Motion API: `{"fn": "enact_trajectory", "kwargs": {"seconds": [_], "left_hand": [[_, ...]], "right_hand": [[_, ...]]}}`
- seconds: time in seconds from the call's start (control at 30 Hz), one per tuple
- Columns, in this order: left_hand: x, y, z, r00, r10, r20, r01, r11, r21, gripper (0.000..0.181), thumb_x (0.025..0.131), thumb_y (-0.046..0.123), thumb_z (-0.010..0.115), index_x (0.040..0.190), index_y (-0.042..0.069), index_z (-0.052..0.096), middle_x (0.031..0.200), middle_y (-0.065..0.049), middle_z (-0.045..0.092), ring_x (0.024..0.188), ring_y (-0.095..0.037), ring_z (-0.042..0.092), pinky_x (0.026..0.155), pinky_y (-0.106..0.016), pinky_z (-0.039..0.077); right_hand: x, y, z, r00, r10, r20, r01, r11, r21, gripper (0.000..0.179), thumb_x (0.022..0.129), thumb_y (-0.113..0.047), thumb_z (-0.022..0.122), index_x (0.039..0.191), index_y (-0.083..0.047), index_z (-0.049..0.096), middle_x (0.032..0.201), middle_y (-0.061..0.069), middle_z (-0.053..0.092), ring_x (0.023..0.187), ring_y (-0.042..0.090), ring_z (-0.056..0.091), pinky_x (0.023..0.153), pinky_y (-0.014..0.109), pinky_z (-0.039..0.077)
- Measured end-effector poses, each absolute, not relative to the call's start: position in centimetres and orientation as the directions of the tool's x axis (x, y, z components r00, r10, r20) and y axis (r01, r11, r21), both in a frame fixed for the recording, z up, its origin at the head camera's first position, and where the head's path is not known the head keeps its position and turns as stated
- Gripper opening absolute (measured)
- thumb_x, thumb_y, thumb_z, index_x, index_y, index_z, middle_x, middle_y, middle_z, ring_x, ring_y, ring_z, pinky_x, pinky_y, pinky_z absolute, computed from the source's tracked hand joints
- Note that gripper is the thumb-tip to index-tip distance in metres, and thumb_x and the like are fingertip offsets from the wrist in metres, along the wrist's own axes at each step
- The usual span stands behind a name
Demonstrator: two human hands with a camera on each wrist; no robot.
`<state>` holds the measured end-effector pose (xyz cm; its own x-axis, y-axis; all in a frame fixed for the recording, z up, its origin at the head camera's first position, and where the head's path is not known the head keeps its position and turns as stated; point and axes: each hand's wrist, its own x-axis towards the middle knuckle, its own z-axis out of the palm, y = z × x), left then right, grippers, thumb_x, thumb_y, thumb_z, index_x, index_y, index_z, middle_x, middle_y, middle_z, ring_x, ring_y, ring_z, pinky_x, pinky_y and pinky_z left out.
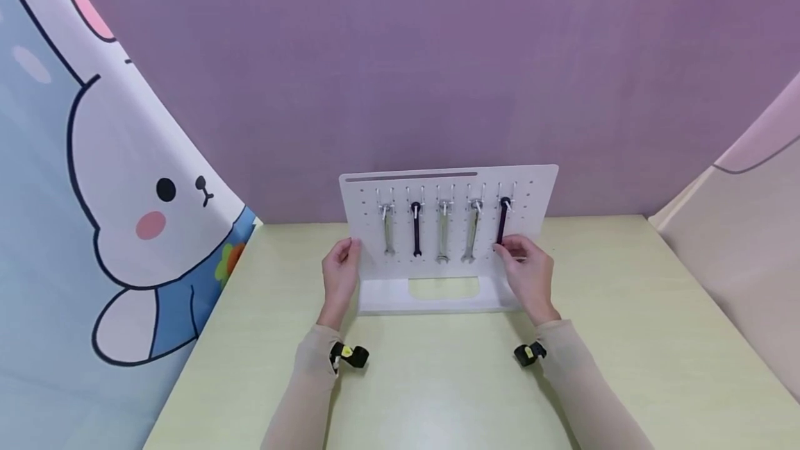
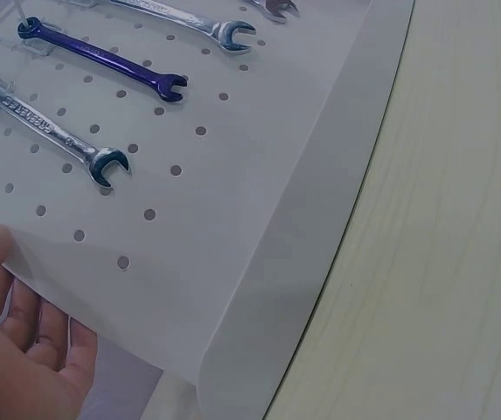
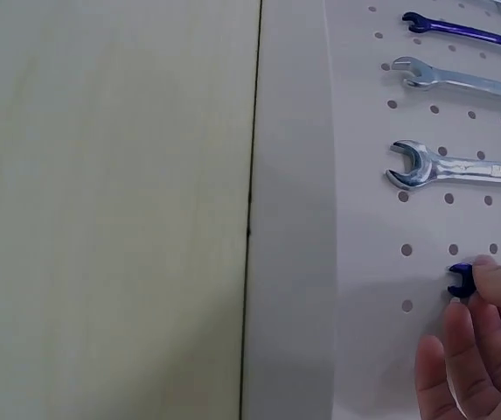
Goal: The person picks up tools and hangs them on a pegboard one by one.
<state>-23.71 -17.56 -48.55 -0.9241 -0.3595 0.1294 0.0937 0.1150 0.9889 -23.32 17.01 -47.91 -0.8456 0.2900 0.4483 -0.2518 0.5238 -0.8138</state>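
A white pegboard stand [image 1: 376, 266] stands upright on the table, with several open-ended wrenches hanging in a row from its hooks. My left hand [image 1: 340, 273] holds the board's left edge, thumb at the front and fingers behind, as the left wrist view shows. At the far right of the row, a dark purple-blue wrench [image 1: 503, 219] hangs from its hook. My right hand [image 1: 530, 275] pinches its lower end between thumb and fingers; the open jaw [image 3: 462, 280] peeks out past the thumb. Nearest my left hand hangs a silver wrench [image 2: 45, 127].
Between the end wrenches hang another purple-blue wrench [image 1: 417, 231] and two silver wrenches, one in the middle [image 1: 443, 231] and one beside it [image 1: 472, 231]. The pale wooden table [image 1: 431, 380] meets a purple backdrop [image 1: 437, 75]. A rabbit-print curtain [image 1: 119, 214] hangs at left.
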Motion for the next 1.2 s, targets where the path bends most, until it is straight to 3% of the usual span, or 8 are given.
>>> {"fn": "enact_trajectory", "kwargs": {"seconds": [0.33, 0.77, 1.0, 1.2], "left_hand": [[-23.88, -17.55, -48.12, -0.925, -0.36, 0.122, 0.085, 0.118, 0.989, 0.034, 0.11, 0.027, 0.063, 0.124, -0.002, 0.073, 0.123, -0.023, 0.075, 0.103, -0.011, 0.066, 0.085, -0.012, 0.05], [-23.97, -17.47, -48.48, -0.923, -0.365, 0.121, 0.086, 0.111, 0.99, 0.032, 0.108, 0.023, 0.065, 0.123, -0.005, 0.073, 0.121, -0.024, 0.075, 0.1, -0.009, 0.066, 0.083, -0.012, 0.051], [-23.94, -17.55, -48.61, -0.925, -0.36, 0.125, 0.089, 0.117, 0.989, 0.033, 0.109, 0.025, 0.065, 0.122, -0.004, 0.073, 0.121, -0.024, 0.076, 0.098, -0.006, 0.065, 0.084, -0.012, 0.051], [-23.9, -17.66, -48.59, -0.926, -0.354, 0.128, 0.09, 0.122, 0.988, 0.033, 0.109, 0.026, 0.064, 0.122, -0.003, 0.073, 0.122, -0.023, 0.076, 0.103, -0.011, 0.067, 0.084, -0.012, 0.05]], "right_hand": [[-23.54, 16.99, -47.86, -0.858, 0.297, 0.418, -0.221, 0.521, -0.825, 0.011, 0.093, -0.015, 0.084, 0.097, -0.006, 0.08, 0.094, 0.012, 0.081, 0.071, -0.005, 0.061, 0.066, 0.009, 0.045], [-23.18, 16.81, -48.2, -0.881, 0.274, 0.386, -0.201, 0.522, -0.829, 0.011, 0.093, -0.014, 0.083, 0.096, -0.004, 0.08, 0.102, 0.012, 0.08, 0.078, 0.015, 0.064, 0.069, 0.01, 0.045], [-23.09, 16.79, -48.27, -0.876, 0.277, 0.395, -0.21, 0.519, -0.829, 0.008, 0.094, -0.01, 0.08, 0.096, -0.003, 0.079, 0.103, 0.013, 0.08, 0.08, 0.014, 0.064, 0.071, 0.009, 0.046], [-23.1, 16.7, -48.05, -0.864, 0.301, 0.403, -0.212, 0.509, -0.834, 0.005, 0.095, -0.007, 0.078, 0.096, -0.002, 0.078, 0.098, 0.015, 0.08, 0.078, 0.008, 0.063, 0.072, 0.009, 0.046]]}}
